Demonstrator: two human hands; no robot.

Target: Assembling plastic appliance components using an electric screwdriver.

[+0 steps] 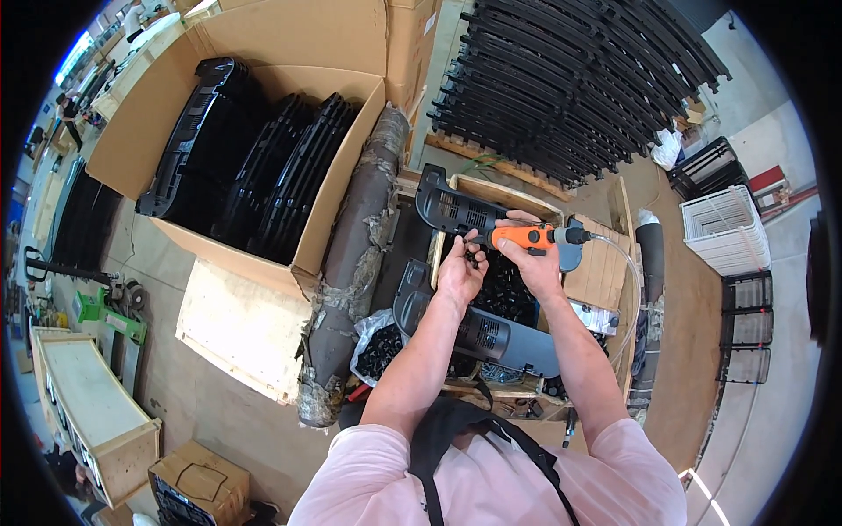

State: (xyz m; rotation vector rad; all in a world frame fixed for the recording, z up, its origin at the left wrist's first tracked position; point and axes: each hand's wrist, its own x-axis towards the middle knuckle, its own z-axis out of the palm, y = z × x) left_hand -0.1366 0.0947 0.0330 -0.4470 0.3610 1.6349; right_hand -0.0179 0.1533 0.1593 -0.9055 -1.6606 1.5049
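My right hand grips an orange air screwdriver, which lies sideways with its tip to the left and a clear hose at its back end. At the tip, the fingers of my left hand are pinched together; what they hold is too small to make out. Just beyond both hands lies a black plastic grille-like part with slots, partly hidden by the tool. A second such part rests nearer me, under my forearms. Between them, many small black pieces fill a wooden box.
To the left, a cardboard box holds large glossy black panels. A worn, wrapped roller runs alongside it. Stacked black bars stand at the back. A white wire basket is at right, and a bag of small black parts sits left of my forearm.
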